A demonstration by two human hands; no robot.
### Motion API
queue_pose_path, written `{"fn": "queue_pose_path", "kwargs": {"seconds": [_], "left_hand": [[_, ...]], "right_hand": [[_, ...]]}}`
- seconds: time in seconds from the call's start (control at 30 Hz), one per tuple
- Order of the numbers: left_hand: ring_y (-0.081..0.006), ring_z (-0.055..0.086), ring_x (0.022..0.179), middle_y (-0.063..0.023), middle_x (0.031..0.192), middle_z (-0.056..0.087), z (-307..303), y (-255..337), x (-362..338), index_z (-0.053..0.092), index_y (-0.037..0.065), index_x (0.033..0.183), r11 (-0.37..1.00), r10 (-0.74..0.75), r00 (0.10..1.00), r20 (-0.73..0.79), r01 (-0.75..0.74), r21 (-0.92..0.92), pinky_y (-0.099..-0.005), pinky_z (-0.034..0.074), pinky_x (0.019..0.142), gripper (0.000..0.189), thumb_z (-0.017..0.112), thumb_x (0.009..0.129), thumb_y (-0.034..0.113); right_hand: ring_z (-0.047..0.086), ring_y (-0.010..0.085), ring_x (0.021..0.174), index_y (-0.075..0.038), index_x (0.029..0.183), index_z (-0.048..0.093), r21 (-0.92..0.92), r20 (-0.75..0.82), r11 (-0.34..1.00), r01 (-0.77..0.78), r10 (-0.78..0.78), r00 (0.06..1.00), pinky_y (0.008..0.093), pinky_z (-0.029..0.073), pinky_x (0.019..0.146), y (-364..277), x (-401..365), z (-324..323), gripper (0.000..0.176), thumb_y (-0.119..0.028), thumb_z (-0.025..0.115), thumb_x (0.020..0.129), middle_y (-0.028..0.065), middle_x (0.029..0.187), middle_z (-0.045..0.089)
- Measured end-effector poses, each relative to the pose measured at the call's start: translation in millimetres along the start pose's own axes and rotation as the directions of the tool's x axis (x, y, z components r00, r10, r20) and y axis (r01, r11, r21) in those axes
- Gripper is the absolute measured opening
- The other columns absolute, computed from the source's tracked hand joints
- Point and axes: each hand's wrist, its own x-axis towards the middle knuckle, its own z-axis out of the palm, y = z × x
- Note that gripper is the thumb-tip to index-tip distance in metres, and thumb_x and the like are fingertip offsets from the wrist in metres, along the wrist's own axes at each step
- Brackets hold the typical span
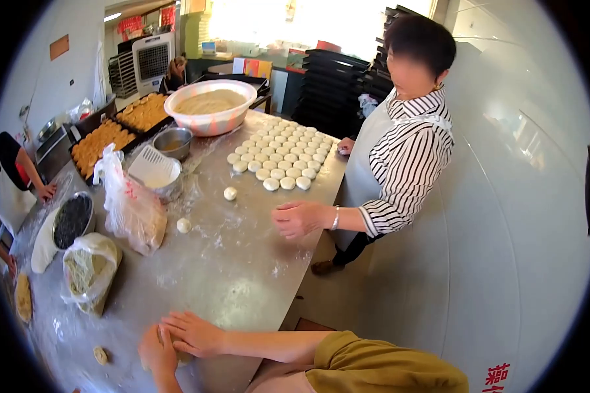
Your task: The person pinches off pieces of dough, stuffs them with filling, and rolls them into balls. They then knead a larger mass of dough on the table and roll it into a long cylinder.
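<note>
My left hand (157,352) and my right hand (193,333) come together low over the metal table, near its front edge. Their fingers are bent around a piece of dough (185,359); only a tan bit of it shows beneath the palms. A small tan dough piece (100,355) lies to the left of my hands. Farther up the table sit two pale dough balls, one round ball (183,225) and another ball (230,193). Beyond them, flattened white dough rounds (278,157) stand in close rows.
A co-worker (406,144) in a striped shirt stands at the right edge. Along the left are a bag of green filling (92,272), a bowl of dark filling (73,221), a plastic bag (134,209), a large basin (210,108) and trays of browned pastries (105,147).
</note>
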Motion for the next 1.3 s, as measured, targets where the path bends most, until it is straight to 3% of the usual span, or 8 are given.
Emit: {"fn": "queue_pose_path", "kwargs": {"seconds": [0.1, 0.2, 0.5, 1.2, 1.3], "left_hand": [[-0.0346, 0.061, 0.091, -0.0142, 0.098, 0.066, -2, 5, 0, 0.064, 0.006, 0.101, 1.0, -0.003, 1.0, -0.015, 0.004, 0.022, -0.0444, 0.043, 0.083, 0.033, 0.05, 0.091, 0.034], [-0.038, 0.06, 0.077, -0.0183, 0.084, 0.064, -7, 16, -2, 0.064, 0.004, 0.087, 0.997, 0.082, 0.992, -0.092, -0.082, 0.008, -0.0452, 0.046, 0.068, 0.028, 0.05, 0.091, 0.028], [-0.0372, 0.06, 0.073, -0.0162, 0.08, 0.063, -2, 13, -4, 0.063, 0.006, 0.084, 0.993, 0.118, 0.982, -0.15, -0.114, 0.033, -0.0457, 0.045, 0.063, 0.029, 0.049, 0.093, 0.03], [-0.036, 0.06, 0.079, -0.0143, 0.085, 0.065, 5, 3, -6, 0.062, 0.007, 0.088, 0.988, 0.144, 0.97, -0.196, -0.13, 0.087, -0.0462, 0.044, 0.069, 0.03, 0.046, 0.093, 0.032], [-0.0342, 0.06, 0.083, -0.0116, 0.089, 0.066, 5, 2, -6, 0.063, 0.008, 0.09, 0.994, 0.087, 0.985, -0.148, -0.076, 0.075, -0.0454, 0.042, 0.073, 0.029, 0.048, 0.091, 0.033]], "right_hand": [[0.026, 0.0351, 0.137, -0.004, 0.141, 0.031, 0.008, 0.037, 1.0, 0.017, -0.018, 0.999, 0.0503, 0.021, 0.11, 2, 1, -6, 0.057, -0.038, 0.038, 0.097, 0.0163, 0.147, 0.03], [0.024, 0.0346, 0.138, -0.004, 0.141, 0.031, -0.001, 0.045, 1.0, 0.01, -0.01, 0.999, 0.0495, 0.021, 0.11, 2, 1, -2, 0.057, -0.039, 0.038, 0.097, 0.0159, 0.148, 0.028], [0.026, 0.0357, 0.137, -0.003, 0.14, 0.033, 0.036, -0.04, 0.999, 0.013, -0.012, 0.999, 0.0485, 0.021, 0.111, 1, -1, 5, 0.057, -0.039, 0.04, 0.096, 0.016, 0.146, 0.032], [0.027, 0.0342, 0.137, -0.004, 0.14, 0.033, 0.033, -0.053, 0.999, 0.006, -0.005, 0.999, 0.0479, 0.021, 0.111, 2, -2, 9, 0.058, -0.038, 0.044, 0.094, 0.0148, 0.147, 0.031], [0.027, 0.0345, 0.136, -0.004, 0.14, 0.033, 0.037, -0.065, 0.999, 0.005, -0.003, 0.998, 0.048, 0.022, 0.111, 1, -2, 9, 0.057, -0.038, 0.044, 0.094, 0.0148, 0.146, 0.032]]}}
